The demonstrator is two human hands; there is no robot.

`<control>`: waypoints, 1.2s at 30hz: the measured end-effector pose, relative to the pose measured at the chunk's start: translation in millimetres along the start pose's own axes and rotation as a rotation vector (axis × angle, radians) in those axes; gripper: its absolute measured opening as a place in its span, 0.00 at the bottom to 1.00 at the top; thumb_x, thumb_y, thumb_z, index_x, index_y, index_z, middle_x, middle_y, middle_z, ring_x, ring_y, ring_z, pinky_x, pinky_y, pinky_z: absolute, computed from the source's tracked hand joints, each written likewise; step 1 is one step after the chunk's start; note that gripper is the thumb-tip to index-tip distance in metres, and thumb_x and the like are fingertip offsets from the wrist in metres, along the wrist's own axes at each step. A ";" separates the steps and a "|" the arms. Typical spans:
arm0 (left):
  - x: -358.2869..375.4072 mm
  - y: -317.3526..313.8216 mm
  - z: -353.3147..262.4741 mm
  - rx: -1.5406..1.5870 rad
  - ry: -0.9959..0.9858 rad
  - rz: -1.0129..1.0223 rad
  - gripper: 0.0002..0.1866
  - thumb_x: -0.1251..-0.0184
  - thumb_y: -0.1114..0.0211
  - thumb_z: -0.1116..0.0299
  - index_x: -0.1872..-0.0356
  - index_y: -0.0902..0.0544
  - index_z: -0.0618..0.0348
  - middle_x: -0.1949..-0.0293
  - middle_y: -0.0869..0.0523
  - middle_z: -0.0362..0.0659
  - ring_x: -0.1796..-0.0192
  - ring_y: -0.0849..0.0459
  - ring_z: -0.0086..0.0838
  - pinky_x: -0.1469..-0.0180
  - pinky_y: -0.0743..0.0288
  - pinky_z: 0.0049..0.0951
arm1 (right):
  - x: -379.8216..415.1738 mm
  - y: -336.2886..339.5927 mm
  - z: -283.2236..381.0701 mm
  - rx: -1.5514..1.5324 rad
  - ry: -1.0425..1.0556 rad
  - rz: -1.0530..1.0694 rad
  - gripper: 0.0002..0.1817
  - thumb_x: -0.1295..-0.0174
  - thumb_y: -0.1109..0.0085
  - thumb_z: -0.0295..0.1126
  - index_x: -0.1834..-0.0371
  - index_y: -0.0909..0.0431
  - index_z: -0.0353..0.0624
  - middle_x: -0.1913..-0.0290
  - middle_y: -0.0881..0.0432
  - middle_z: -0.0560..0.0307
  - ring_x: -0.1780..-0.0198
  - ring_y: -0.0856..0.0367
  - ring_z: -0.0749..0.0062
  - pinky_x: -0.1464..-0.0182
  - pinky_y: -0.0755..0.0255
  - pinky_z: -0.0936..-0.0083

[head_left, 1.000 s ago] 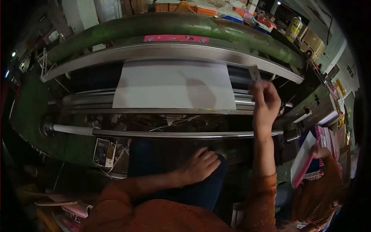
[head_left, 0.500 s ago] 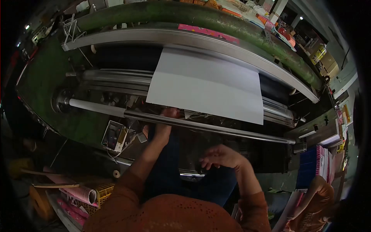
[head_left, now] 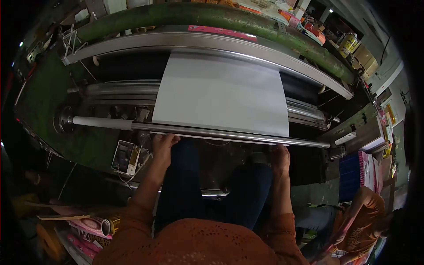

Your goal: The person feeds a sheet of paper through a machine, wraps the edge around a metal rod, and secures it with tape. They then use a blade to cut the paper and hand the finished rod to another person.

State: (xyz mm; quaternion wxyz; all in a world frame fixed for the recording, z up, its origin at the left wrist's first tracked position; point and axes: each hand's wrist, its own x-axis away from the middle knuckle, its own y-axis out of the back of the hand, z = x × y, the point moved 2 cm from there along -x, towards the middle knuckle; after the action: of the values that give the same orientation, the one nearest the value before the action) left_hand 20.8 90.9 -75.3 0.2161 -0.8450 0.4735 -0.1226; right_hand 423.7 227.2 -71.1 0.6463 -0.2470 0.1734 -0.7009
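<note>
A wide white sheet (head_left: 221, 95) hangs down from under the machine's flat metal crossbar (head_left: 194, 40) and passes behind a shiny round metal bar (head_left: 229, 135). Its lower edge shows as a thin strip just below that bar. My left hand (head_left: 162, 148) is closed on this edge near the sheet's left corner, thumb and fingers pinched together. At the right corner, my right hand (head_left: 280, 158) pinches the same edge, its fingertips partly hidden. A pale sleeve or tube (head_left: 101, 123) covers the round bar's left end.
A small open box (head_left: 126, 157) with loose items sits left of my left arm. Behind the crossbar runs a long green roller (head_left: 176, 17). Pink and ribbed rolls (head_left: 99, 226) lie at lower left. Another person (head_left: 360, 221) in an orange top works at lower right.
My left hand has come out from behind the round bar, and my right hand has moved up and right. Both now grip the sheet's lower edge, which has come down behind the bar.
</note>
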 end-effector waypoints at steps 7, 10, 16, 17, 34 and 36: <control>37.3 -18.8 -43.4 -0.112 0.074 -0.062 0.09 0.33 0.35 0.66 0.61 0.18 0.61 0.67 0.16 0.40 0.66 0.17 0.23 0.62 0.24 0.25 | 48.8 -24.2 36.6 0.176 -0.021 -0.081 0.07 0.37 0.37 0.31 0.70 0.25 0.44 0.76 0.26 0.69 0.77 0.33 0.85 0.74 0.39 0.87; 51.4 -25.0 -56.7 -0.105 0.097 -0.111 0.10 0.33 0.35 0.65 0.60 0.19 0.61 0.68 0.16 0.40 0.66 0.17 0.24 0.61 0.23 0.27 | 80.8 -48.0 57.7 0.449 0.196 -0.108 0.08 0.41 0.34 0.31 0.69 0.24 0.43 0.71 0.25 0.67 0.73 0.31 0.82 0.71 0.39 0.84; 58.8 -40.0 -78.4 -0.023 0.099 -0.152 0.11 0.33 0.36 0.65 0.56 0.21 0.61 0.65 0.16 0.41 0.65 0.18 0.24 0.61 0.23 0.28 | 103.6 -101.3 93.0 1.694 1.105 0.130 0.13 0.61 0.29 0.25 0.69 0.18 0.49 0.53 0.22 0.59 0.46 0.27 0.54 0.44 0.37 0.60; 58.5 -41.9 -80.2 0.014 0.108 -0.188 0.11 0.32 0.36 0.65 0.56 0.22 0.61 0.64 0.17 0.41 0.65 0.18 0.24 0.60 0.23 0.28 | 95.3 -106.7 99.6 1.703 1.130 0.153 0.11 0.59 0.30 0.25 0.70 0.18 0.49 0.54 0.22 0.59 0.46 0.27 0.54 0.44 0.37 0.60; 18.3 -120.5 -27.5 -1.577 -1.249 0.309 0.27 0.48 0.32 0.54 0.49 0.23 0.60 0.54 0.24 0.43 0.52 0.26 0.35 0.49 0.31 0.39 | 44.5 -148.3 56.2 1.646 1.128 0.252 0.14 0.53 0.30 0.32 0.62 0.18 0.48 0.54 0.20 0.58 0.49 0.25 0.57 0.48 0.36 0.60; 19.6 -124.7 -30.4 -1.619 -1.247 0.290 0.24 0.47 0.33 0.52 0.53 0.22 0.57 0.57 0.25 0.41 0.54 0.27 0.33 0.54 0.33 0.37 | 67.9 -164.4 27.5 1.575 1.144 0.308 0.15 0.50 0.30 0.35 0.61 0.20 0.45 0.57 0.21 0.56 0.52 0.25 0.56 0.50 0.36 0.61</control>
State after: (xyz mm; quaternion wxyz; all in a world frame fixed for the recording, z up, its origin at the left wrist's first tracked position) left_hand 111.7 123.8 11.4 -0.1978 -0.5853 0.3154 0.7202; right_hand 301.6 179.2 52.2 0.5291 0.6555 -0.0263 -0.5382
